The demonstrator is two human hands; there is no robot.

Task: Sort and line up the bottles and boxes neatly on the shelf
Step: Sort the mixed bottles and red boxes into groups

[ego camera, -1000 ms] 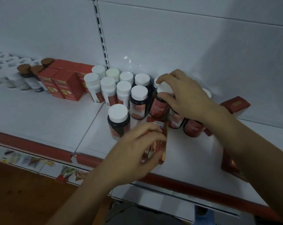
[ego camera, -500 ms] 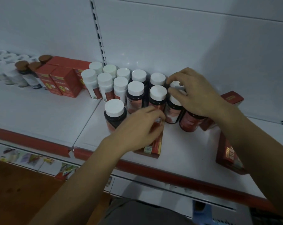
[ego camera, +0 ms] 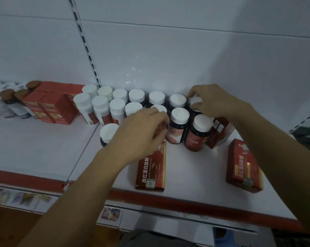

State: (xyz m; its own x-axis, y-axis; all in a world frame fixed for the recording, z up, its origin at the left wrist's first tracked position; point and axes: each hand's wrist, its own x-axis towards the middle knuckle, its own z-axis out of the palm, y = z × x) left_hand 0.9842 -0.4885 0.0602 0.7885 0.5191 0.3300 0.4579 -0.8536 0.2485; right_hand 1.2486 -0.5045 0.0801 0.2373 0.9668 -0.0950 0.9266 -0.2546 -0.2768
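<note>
Several white-capped bottles stand in rows against the back wall of the white shelf (ego camera: 35, 147). My right hand (ego camera: 216, 102) grips the cap of a dark back-row bottle (ego camera: 196, 102) at the right end. My left hand (ego camera: 141, 132) curls its fingers round a dark bottle (ego camera: 159, 108) in the second row, hiding most of it. Two dark bottles (ego camera: 179, 125) (ego camera: 199, 132) stand free in front. One more bottle (ego camera: 108, 132) stands alone by my left wrist. A flat red box (ego camera: 151, 168) lies under my left hand.
A second flat red box (ego camera: 243, 166) lies at the right, and another red box (ego camera: 220, 132) stands behind the bottles. Upright red boxes (ego camera: 54, 109) and brown-capped bottles (ego camera: 8, 98) fill the left. The shelf's red front edge (ego camera: 186, 202) runs below.
My right hand shifted right along the back row to the end bottle. My left hand left the flat red box and moved up onto a second-row bottle.
</note>
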